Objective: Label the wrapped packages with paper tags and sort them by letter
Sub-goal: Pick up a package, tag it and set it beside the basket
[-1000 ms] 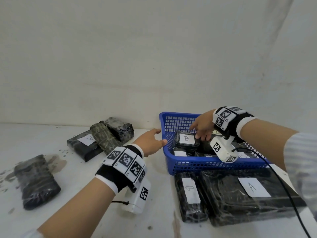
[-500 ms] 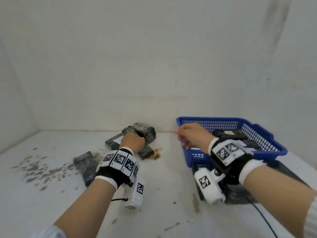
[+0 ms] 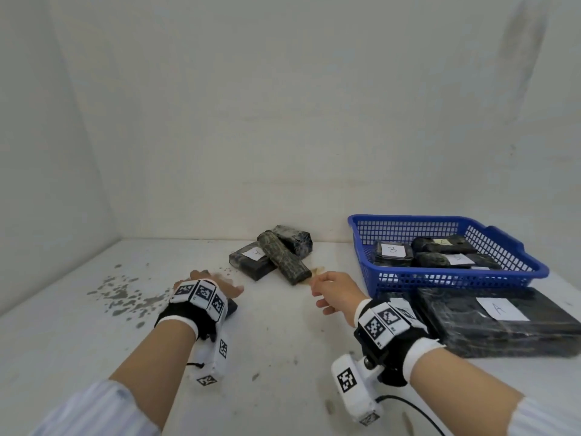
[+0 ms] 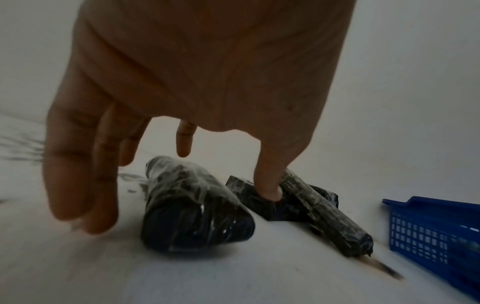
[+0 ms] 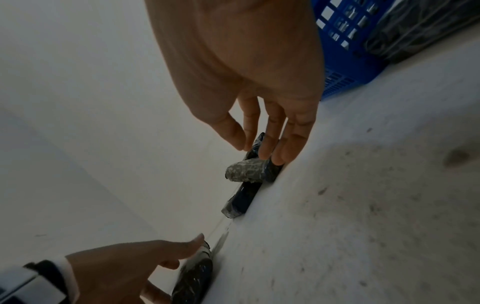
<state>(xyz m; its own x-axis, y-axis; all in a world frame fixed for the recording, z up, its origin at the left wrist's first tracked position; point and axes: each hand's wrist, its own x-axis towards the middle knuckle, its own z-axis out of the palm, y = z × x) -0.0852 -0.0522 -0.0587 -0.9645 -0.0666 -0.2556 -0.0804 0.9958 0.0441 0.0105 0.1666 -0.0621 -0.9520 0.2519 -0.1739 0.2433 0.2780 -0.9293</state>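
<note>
An untagged dark wrapped package (image 4: 192,205) lies on the white table, left of centre. My left hand (image 3: 213,286) hovers over it with fingers spread and holds nothing; the hand hides most of the package (image 3: 232,306) in the head view. My right hand (image 3: 330,287) hangs relaxed and empty just before the near end of an olive wrapped roll (image 3: 283,259). That roll lies across a dark package with a paper tag (image 3: 251,258) and against another dark package (image 3: 294,239). The right wrist view shows the straight right fingers (image 5: 291,144) above the roll (image 5: 244,170).
A blue basket (image 3: 515,256) at the right holds several tagged packages, one marked B (image 3: 392,249). In front of it lies a large flat package tagged A (image 3: 500,309) beside a smaller one. Walls close the back and left. Grey stains (image 3: 122,294) mark the table at left.
My right hand left the B package in the basket and moved left to the pile. My left hand went from the basket's edge past the pile down to the lone package.
</note>
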